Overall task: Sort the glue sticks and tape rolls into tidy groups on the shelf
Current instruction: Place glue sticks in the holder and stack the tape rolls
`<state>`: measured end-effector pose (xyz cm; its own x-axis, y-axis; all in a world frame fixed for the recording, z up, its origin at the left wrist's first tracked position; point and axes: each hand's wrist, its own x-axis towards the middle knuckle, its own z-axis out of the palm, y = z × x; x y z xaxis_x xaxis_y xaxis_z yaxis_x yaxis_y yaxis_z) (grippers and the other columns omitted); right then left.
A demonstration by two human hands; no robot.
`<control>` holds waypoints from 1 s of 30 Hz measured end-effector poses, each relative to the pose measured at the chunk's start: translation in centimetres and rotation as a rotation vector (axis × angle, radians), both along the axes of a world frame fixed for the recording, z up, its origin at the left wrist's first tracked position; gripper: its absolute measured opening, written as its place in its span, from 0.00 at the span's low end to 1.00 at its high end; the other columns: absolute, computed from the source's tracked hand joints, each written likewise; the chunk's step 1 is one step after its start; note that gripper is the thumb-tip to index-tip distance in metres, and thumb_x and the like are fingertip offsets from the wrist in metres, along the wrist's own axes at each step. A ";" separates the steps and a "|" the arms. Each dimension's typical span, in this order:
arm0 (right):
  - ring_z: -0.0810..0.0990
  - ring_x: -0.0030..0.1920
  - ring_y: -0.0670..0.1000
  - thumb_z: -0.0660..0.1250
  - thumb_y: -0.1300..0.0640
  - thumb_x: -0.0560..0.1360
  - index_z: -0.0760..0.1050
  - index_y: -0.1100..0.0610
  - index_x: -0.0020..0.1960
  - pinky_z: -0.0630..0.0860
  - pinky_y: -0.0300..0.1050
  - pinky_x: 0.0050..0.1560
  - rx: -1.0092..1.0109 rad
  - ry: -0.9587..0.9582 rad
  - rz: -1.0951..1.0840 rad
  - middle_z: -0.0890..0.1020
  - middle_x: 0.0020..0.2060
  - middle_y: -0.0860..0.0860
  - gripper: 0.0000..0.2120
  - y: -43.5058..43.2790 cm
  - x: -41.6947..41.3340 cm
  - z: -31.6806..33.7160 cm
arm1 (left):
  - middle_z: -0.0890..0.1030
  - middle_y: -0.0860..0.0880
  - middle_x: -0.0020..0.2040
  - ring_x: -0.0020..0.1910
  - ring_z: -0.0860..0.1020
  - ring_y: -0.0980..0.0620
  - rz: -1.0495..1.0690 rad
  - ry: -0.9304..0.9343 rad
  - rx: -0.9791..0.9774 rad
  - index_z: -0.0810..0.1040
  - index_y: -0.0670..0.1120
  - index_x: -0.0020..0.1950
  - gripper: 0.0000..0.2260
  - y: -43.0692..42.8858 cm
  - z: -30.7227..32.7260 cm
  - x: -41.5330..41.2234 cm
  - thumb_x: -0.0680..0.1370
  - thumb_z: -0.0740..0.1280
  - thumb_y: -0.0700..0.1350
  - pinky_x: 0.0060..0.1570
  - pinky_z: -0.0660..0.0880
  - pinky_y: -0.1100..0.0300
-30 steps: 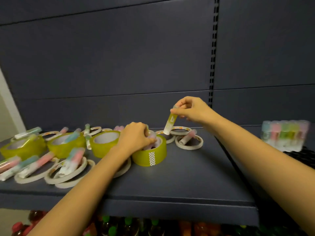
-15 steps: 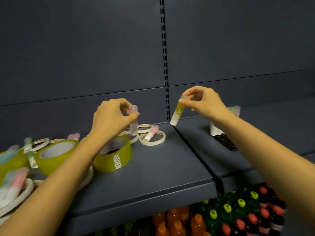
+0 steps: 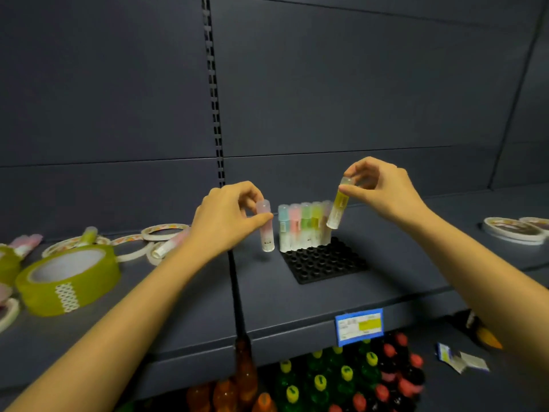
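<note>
A pink stick point(image 3: 266, 226) is pinched near its cap by the thumb and fingers of the left hand point(image 3: 225, 221) and held upright in the air, just left of the tray point(image 3: 323, 263). A yellow stick point(image 3: 338, 206) is pinched at its cap by the right hand point(image 3: 383, 188), tilted, its foot near the right end of the row of sticks point(image 3: 300, 227) stood along the tray's back edge. Open sockets fill the tray's front. Bare shelf point(image 3: 297, 295) is seen between tray and front lip. Tape rolls point(image 3: 68, 278) are kept left of the seam.
</note>
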<state>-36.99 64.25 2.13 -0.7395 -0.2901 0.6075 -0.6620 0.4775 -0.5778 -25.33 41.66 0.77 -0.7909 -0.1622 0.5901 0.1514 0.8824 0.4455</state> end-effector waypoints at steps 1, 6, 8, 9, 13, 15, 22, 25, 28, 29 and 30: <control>0.81 0.44 0.50 0.74 0.54 0.70 0.77 0.56 0.50 0.76 0.48 0.50 0.022 0.006 -0.001 0.82 0.42 0.49 0.11 0.5 -0.9 -0.4 | 0.77 0.59 0.34 0.34 0.75 0.55 0.017 -0.004 0.000 0.78 0.50 0.44 0.06 0.8 -0.3 -0.4 0.70 0.72 0.49 0.47 0.77 0.50; 0.78 0.39 0.43 0.74 0.53 0.70 0.77 0.54 0.49 0.73 0.40 0.44 0.054 0.035 0.044 0.80 0.39 0.44 0.11 1.4 -4.5 -3.2 | 0.78 0.61 0.34 0.33 0.75 0.57 0.107 0.002 0.003 0.77 0.52 0.43 0.06 3.3 -1.6 -1.4 0.69 0.72 0.48 0.47 0.77 0.51; 0.77 0.37 0.42 0.74 0.54 0.70 0.77 0.52 0.48 0.73 0.39 0.44 0.046 0.039 0.074 0.79 0.38 0.43 0.10 1.1 -5.5 -3.9 | 0.78 0.61 0.34 0.34 0.75 0.56 0.146 0.017 0.005 0.77 0.53 0.42 0.06 4.0 -1.8 -1.4 0.70 0.72 0.48 0.48 0.77 0.52; 0.77 0.37 0.42 0.74 0.54 0.70 0.77 0.51 0.47 0.73 0.40 0.44 0.042 0.038 0.089 0.78 0.38 0.43 0.09 0.9 -5.8 -4.2 | 0.78 0.61 0.34 0.34 0.76 0.56 0.167 0.025 0.004 0.76 0.53 0.42 0.06 4.3 -1.8 -1.3 0.70 0.73 0.48 0.48 0.77 0.52; 0.80 0.41 0.47 0.74 0.53 0.70 0.78 0.52 0.48 0.76 0.43 0.46 0.119 0.027 0.131 0.80 0.39 0.46 0.09 0.3 -6.6 -4.4 | 0.79 0.58 0.36 0.36 0.78 0.53 0.227 0.034 -0.016 0.77 0.51 0.44 0.06 5.3 -1.8 -1.1 0.70 0.72 0.48 0.49 0.77 0.53; 0.81 0.45 0.50 0.72 0.50 0.71 0.79 0.51 0.49 0.77 0.47 0.48 0.182 0.050 0.123 0.81 0.40 0.47 0.09 0.3 -6.8 -4.2 | 0.79 0.57 0.37 0.37 0.78 0.52 0.251 0.036 -0.029 0.78 0.50 0.45 0.07 5.5 -1.6 -1.1 0.71 0.72 0.48 0.49 0.77 0.53; 0.77 0.57 0.54 0.52 0.33 0.76 0.80 0.46 0.55 0.70 0.47 0.46 0.438 0.146 0.054 0.78 0.59 0.46 0.25 0.9 -6.8 -2.5 | 0.78 0.58 0.36 0.37 0.76 0.54 0.305 0.027 -0.047 0.78 0.50 0.46 0.07 6.1 -2.0 -2.3 0.71 0.72 0.51 0.48 0.77 0.52; 0.73 0.63 0.51 0.49 0.35 0.77 0.76 0.46 0.62 0.69 0.48 0.50 0.457 0.192 0.098 0.72 0.65 0.46 0.25 1.4 -6.3 -2.3 | 0.79 0.58 0.37 0.37 0.75 0.54 0.317 0.021 -0.048 0.78 0.51 0.47 0.08 6.1 -2.4 -3.1 0.71 0.71 0.52 0.48 0.77 0.51; 0.75 0.58 0.50 0.50 0.38 0.78 0.77 0.49 0.59 0.67 0.45 0.48 0.362 0.189 0.147 0.73 0.62 0.46 0.23 1.6 -5.5 -2.1 | 0.79 0.57 0.38 0.38 0.75 0.54 0.335 0.004 -0.075 0.78 0.49 0.48 0.11 6.1 -2.8 -3.8 0.72 0.71 0.53 0.47 0.77 0.53; 0.75 0.57 0.51 0.50 0.39 0.79 0.77 0.50 0.58 0.67 0.44 0.48 0.357 0.195 0.159 0.73 0.61 0.46 0.23 1.7 -5.3 -1.8 | 0.78 0.57 0.39 0.39 0.75 0.54 0.347 -0.003 -0.087 0.78 0.49 0.49 0.11 6.1 -2.9 -4.0 0.72 0.71 0.53 0.47 0.76 0.55; 0.75 0.56 0.51 0.51 0.39 0.79 0.77 0.50 0.57 0.68 0.44 0.48 0.360 0.207 0.167 0.73 0.61 0.46 0.22 1.6 -5.1 -1.6 | 0.78 0.57 0.39 0.40 0.74 0.54 0.362 -0.008 -0.099 0.77 0.49 0.49 0.11 6.1 -3.0 -4.1 0.72 0.71 0.54 0.46 0.75 0.56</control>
<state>-42.05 65.89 0.56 -0.5379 -0.6151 0.5765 -0.8312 0.5008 -0.2413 -29.45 47.74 -2.28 -0.6975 -0.3749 0.6106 -0.1815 0.9169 0.3555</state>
